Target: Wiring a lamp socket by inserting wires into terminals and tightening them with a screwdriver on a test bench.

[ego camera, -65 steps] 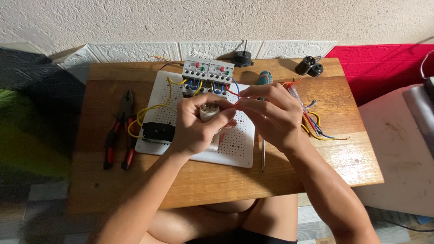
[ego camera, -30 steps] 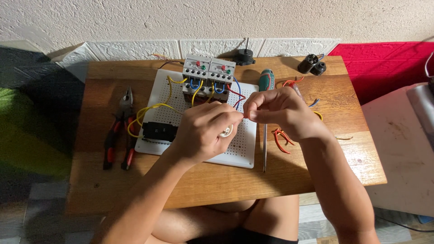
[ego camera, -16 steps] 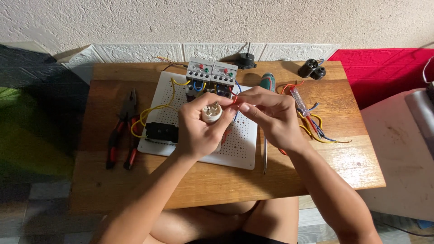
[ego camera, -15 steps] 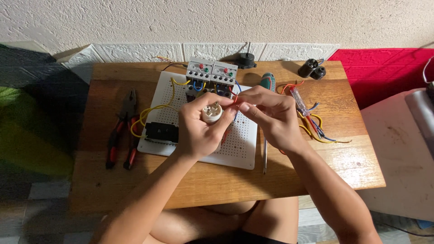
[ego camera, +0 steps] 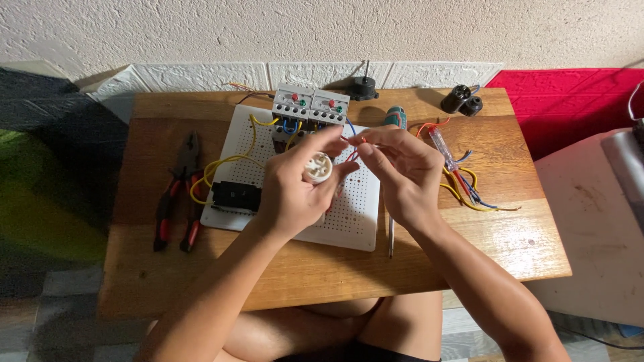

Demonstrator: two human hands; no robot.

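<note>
My left hand (ego camera: pixel 295 188) holds a small round white socket (ego camera: pixel 317 167) above the white perforated board (ego camera: pixel 349 221). My right hand (ego camera: pixel 402 171) pinches the end of a thin red wire (ego camera: pixel 353 140) just right of the socket. Both hands hover over the board's middle. At the board's far edge sit two grey switch blocks (ego camera: pixel 310 107) with coloured buttons, wired with yellow, blue and red leads. A black block (ego camera: pixel 236 196) lies on the board's left part, with a yellow wire (ego camera: pixel 215 171) looping to it.
Red-handled pliers (ego camera: pixel 178 194) lie left of the board on the wooden table (ego camera: pixel 469 241). A screwdriver (ego camera: pixel 393 121), a bundle of coloured wires (ego camera: pixel 463 184) and black round parts (ego camera: pixel 461 102) lie to the right and back. White casing (ego camera: pixel 597 221) stands at right.
The view has shifted slightly. My left hand has turned the socket a little, and my right hand's fingers have closed in on the red wire's end near it.
</note>
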